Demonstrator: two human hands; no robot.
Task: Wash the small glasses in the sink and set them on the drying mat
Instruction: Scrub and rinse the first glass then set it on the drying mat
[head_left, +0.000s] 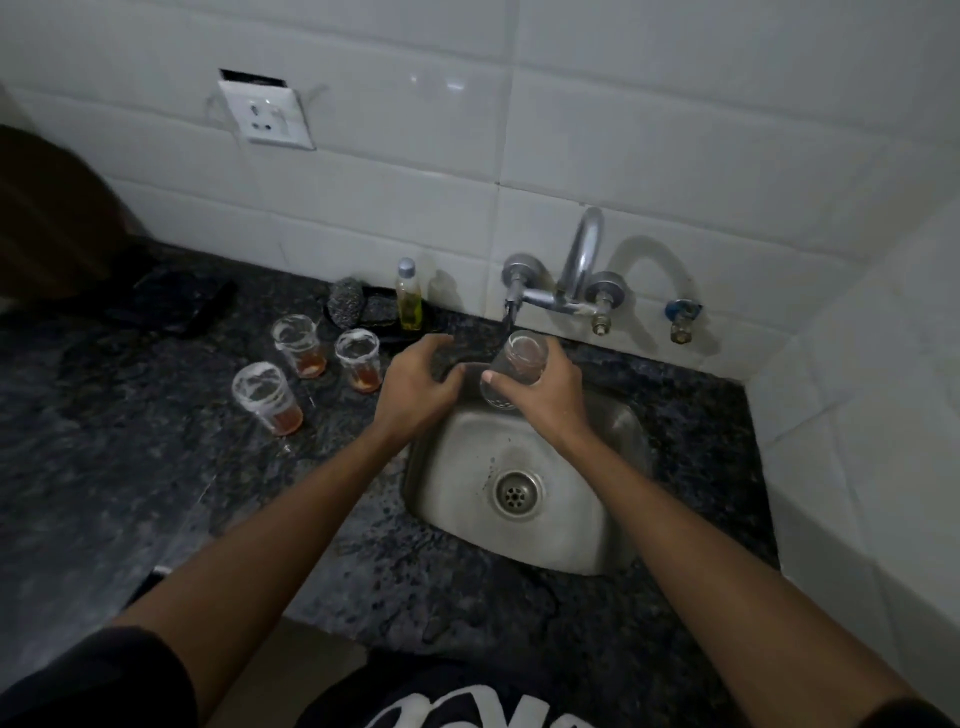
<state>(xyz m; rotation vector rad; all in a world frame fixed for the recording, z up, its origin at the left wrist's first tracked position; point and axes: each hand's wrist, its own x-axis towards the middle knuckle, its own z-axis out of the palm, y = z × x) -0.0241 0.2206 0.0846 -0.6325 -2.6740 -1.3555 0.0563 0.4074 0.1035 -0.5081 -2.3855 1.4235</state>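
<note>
My right hand (545, 397) grips a small clear glass (522, 358), tilted with its mouth toward the tap spout (510, 312), over the back of the steel sink (582, 540). My left hand (415, 387) hovers just left of the glass with fingers curled and apart, holding nothing. Three small glasses with foamy rims and a little amber liquid stand on the dark counter left of the sink: one (267, 397) nearest, one (301, 345) behind it, one (359, 360) closest to my left hand. A dark mat (176, 301) lies at the back left.
A bottle of yellow dish soap (409, 296) and a steel scrubber (345, 301) sit against the tiled wall behind the glasses. A second valve (680, 317) sticks out right of the tap. A white tiled side wall closes the right. The counter's front edge is near my body.
</note>
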